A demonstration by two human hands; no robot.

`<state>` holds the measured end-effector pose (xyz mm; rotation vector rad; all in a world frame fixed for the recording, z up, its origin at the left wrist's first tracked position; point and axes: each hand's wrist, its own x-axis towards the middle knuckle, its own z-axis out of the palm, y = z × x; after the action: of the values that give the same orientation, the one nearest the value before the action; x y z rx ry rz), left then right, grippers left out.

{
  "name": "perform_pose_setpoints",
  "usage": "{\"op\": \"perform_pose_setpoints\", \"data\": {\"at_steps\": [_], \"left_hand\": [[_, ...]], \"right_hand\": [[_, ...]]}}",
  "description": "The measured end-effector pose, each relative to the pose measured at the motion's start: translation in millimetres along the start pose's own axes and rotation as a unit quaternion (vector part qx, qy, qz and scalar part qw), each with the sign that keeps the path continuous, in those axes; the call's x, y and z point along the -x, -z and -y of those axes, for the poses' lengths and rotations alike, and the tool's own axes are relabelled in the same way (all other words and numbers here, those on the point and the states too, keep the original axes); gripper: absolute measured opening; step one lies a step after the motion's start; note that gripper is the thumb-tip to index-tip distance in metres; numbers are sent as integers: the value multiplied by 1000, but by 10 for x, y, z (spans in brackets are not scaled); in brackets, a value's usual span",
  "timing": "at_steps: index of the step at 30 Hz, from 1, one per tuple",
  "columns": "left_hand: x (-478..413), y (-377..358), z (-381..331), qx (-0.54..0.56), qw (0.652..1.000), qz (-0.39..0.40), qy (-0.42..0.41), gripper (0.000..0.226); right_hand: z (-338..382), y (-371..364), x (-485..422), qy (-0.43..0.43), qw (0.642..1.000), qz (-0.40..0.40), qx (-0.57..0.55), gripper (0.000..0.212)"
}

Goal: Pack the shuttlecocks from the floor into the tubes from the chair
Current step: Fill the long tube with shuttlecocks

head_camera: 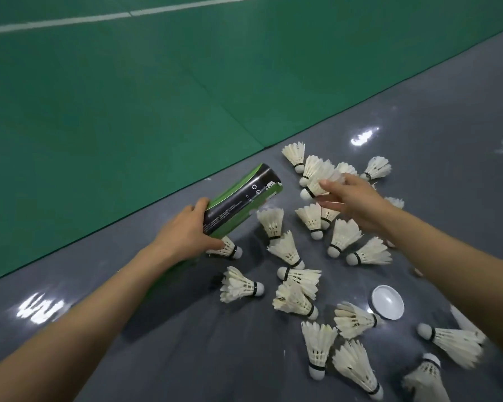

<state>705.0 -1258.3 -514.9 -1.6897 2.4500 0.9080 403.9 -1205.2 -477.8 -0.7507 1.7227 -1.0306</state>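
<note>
Now tube [242, 198] gripped by L hand [188, 232]; shuttlecock [315, 184] pinched by R hand [357, 203], just right of tube mouth.

A black and green tube [238, 203] is held tilted in the left hand [186, 233], just above the grey floor [186, 343], with its far end turned to the pile. Many white feather shuttlecocks [291, 250] are spread on their sides, close together. One shuttlecock [317, 182] is pinched by the right hand [355, 201], its cork end toward the tube.
</note>
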Motion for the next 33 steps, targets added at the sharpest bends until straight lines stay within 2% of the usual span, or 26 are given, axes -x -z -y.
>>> {"op": "perform_pose_setpoints", "data": {"at_steps": [4,6,9,13,20,23,27,29,33], "left_hand": [[61,-4,-212,-33,999,-1,-36,91],[76,-32,-257,-23,999,-1,-47,96],[100,-46,-280,4,999,-7,-53,98],[115,-38,-266,-1,997,-21,-68,91],[112,2,-281,18,992,-45,-115,93],[110,60,-210,35,991,-63,-113,94],[121,169,-68,17,989,-108,-98,95],[125,194,18,13,988,-122,-92,94],[130,199,185,-8,988,-133,-81,94]], "right_hand": [[56,94,209,21,999,5,-27,20],[66,109,288,16,1000,3,-26,21],[72,133,379,15,999,0,-42,33],[144,116,497,54,997,-9,-58,30],[146,-148,641,78,990,70,99,30],[175,-223,641,119,971,42,202,38],[223,-395,680,226,933,4,281,23],[277,-498,715,234,934,39,268,25],[356,-629,618,150,957,144,203,36]]}}
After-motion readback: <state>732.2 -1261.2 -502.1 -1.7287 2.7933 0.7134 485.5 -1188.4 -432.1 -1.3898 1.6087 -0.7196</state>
